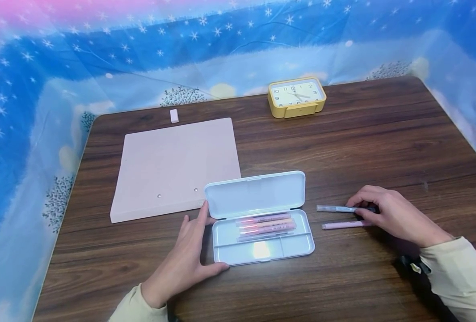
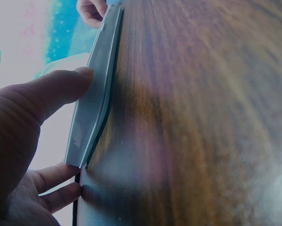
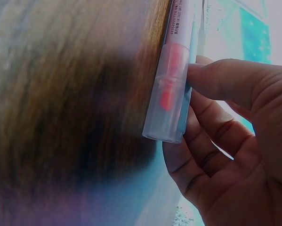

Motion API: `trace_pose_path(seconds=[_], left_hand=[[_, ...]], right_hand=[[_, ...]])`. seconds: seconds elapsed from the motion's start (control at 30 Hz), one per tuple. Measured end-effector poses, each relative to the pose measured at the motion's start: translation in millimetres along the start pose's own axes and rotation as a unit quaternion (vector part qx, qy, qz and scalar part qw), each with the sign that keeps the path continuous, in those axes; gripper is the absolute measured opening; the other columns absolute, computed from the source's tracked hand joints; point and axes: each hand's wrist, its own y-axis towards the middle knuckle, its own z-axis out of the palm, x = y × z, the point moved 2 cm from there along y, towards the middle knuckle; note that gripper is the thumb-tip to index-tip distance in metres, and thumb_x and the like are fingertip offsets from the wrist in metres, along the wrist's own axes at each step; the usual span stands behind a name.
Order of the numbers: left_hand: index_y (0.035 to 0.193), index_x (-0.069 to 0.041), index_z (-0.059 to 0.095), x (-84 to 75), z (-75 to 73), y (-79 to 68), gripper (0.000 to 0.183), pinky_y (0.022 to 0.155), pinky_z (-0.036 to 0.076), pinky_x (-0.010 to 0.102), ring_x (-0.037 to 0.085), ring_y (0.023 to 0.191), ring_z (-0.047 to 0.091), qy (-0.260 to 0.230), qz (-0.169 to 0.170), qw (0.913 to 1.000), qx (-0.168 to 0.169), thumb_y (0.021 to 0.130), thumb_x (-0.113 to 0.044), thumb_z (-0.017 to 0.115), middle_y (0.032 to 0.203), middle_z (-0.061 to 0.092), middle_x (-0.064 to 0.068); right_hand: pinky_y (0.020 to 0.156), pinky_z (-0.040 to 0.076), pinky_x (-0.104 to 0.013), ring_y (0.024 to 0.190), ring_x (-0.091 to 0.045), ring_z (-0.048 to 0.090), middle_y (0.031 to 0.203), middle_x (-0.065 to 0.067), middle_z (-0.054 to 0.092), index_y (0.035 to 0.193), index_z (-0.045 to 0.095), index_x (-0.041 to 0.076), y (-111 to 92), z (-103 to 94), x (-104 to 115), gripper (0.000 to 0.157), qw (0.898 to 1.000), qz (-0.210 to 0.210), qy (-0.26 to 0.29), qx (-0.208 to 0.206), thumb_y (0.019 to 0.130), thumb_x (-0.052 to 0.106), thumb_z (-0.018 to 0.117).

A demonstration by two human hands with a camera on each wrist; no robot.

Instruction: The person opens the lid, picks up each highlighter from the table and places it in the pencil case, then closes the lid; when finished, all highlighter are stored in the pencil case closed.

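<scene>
An open pale blue pencil case [image 1: 243,255] lies at the middle, several pink, peach and grey pens [image 1: 267,226] in its upper compartment. My left hand [image 1: 185,259] rests against its left end, fingers mostly straight and thumb at the front corner; in the left wrist view the thumb [image 2: 60,89] presses the front wall. To the right, my right hand [image 1: 386,212] pinches a blue highlighter [image 1: 334,208] between thumb and fingers, at table level. A pink highlighter [image 1: 344,225] lies just in front of it; its clear cap [image 3: 162,117] shows close up in the right wrist view.
Behind the case to the left lies a pale pink binder [image 1: 177,165], touching or nearly touching the lid. A white eraser [image 1: 174,116] sits beyond the binder. At the table's [image 1: 362,147] back edge stands a yellow clock [image 1: 298,97]. A snowflake-patterned cloth [image 1: 205,40] surrounds the table.
</scene>
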Motion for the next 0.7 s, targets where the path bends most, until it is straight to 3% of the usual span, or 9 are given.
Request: trace_pose_path(seconds=[0.2, 0.37, 0.7], left_hand=[[0.159, -0.011, -0.006, 0.1, 0.0, 0.1, 0.139, 0.118, 0.009, 0.065, 0.023, 0.139, 0.04, 0.004, -0.002, 1.0, 0.002, 0.064, -0.035, 0.093, 0.137, 0.054, 0.006], [0.159, -0.011, -0.006, -0.5, -0.5, 0.0, 0.139, 0.119, 0.008, 0.064, 0.024, 0.139, 0.041, 0.001, -0.004, 1.0, 0.004, 0.064, -0.035, 0.093, 0.137, 0.053, 0.005], [0.159, -0.01, -0.006, -0.5, -0.5, 0.1, 0.139, 0.12, 0.007, 0.063, 0.025, 0.14, 0.039, 0.001, -0.01, 0.9999, 0.008, 0.064, -0.036, 0.092, 0.137, 0.052, 0.006]], right_hand=[[0.064, 0.05, -0.014, 0.077, 0.004, 0.055, 0.094, 0.014, 0.063, 0.098, 0.071, 0.026, -1.0, -2.9, 2.8, 0.034, 1.0, 0.001, 0.02, -0.002, 0.079, -0.003, 0.077], [0.069, 0.047, -0.015, 0.082, 0.002, 0.057, 0.095, 0.017, 0.063, 0.097, 0.071, 0.027, -2.5, -9.3, 10.0, 0.037, 1.0, -0.009, -0.009, -0.018, 0.077, -0.002, 0.079], [0.076, 0.045, -0.009, 0.091, 0.003, 0.057, 0.101, 0.021, 0.061, 0.104, 0.069, 0.033, 1.2, -24.8, 42.8, 0.039, 1.0, -0.019, -0.013, 0.0, 0.081, 0.002, 0.077]])
